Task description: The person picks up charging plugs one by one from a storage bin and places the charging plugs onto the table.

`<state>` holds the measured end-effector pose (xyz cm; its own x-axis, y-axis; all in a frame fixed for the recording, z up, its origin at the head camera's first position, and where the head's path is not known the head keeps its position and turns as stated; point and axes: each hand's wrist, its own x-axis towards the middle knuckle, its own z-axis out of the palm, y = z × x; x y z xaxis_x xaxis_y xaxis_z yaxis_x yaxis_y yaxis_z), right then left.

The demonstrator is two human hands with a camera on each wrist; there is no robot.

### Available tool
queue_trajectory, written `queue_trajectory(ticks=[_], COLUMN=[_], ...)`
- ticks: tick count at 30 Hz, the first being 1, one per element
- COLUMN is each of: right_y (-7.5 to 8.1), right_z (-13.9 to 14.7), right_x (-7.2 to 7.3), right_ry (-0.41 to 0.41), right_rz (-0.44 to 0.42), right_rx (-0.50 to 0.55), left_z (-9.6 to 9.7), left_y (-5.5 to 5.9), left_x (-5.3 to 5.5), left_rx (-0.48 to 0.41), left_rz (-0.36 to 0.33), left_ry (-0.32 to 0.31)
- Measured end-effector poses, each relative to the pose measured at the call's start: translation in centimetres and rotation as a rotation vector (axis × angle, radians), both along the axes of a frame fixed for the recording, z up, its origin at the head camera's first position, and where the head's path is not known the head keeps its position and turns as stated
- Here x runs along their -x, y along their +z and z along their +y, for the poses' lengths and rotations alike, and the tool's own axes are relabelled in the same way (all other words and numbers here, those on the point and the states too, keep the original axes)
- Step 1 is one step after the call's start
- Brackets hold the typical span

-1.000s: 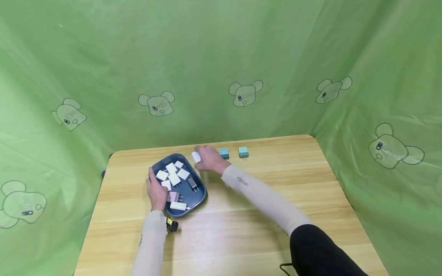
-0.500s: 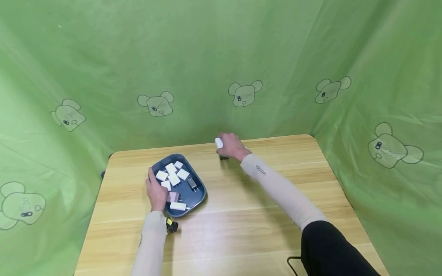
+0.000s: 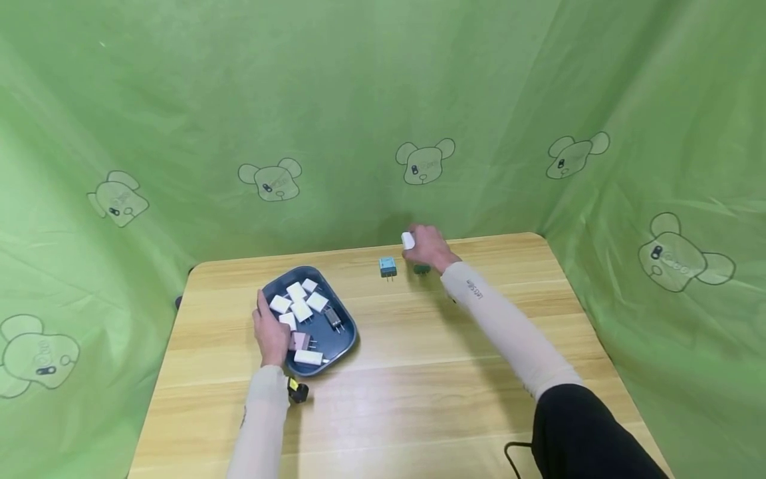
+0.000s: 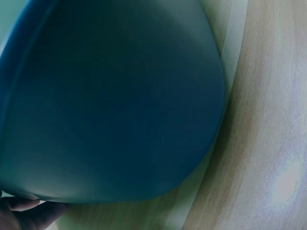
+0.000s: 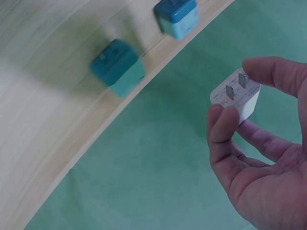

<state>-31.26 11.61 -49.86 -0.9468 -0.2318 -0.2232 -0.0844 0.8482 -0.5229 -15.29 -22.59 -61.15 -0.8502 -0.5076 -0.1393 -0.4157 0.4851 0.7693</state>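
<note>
My right hand [image 3: 428,247] pinches a white charger plug [image 5: 235,96] between thumb and fingers, its two flat prongs bare in the right wrist view. It is over the table's far edge, above a green charger plug [image 3: 421,269] that it partly hides. To the left of that lies a blue charger plug [image 3: 387,266]. My left hand [image 3: 272,334] holds the left side of a dark blue tray [image 3: 346,346]; its fingertips [image 4: 43,213] show at the tray's edge in the left wrist view. Several white chargers [image 3: 302,311], a dark one [image 3: 332,317] and a pinkish one [image 3: 300,341] lie in the tray.
The wooden table [image 3: 431,372] ends at a green curtain [image 3: 359,213] along the back and sides. A black device with a yellow mark [image 3: 297,390] is at the left wrist. A thin dark cable [image 3: 513,444] hangs near the right sleeve.
My right hand has moved right along the far edge with the white charger plug, past the blue charger plug to above the green one. The left hand and tray have stayed put.
</note>
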Motion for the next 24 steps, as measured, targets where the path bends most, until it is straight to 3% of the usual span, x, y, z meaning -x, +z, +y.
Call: queue_trajectory(ticks=[24], right_y=[-3.2], right_z=[5.9], right_x=[1.1], right_ry=[-0.085], right_rz=[-0.004], right_rx=[-0.076], left_z=[-0.1], left_y=[-0.4], left_x=[0.2], left_rx=[0.018], left_rz=[0.007], left_ry=[0.005])
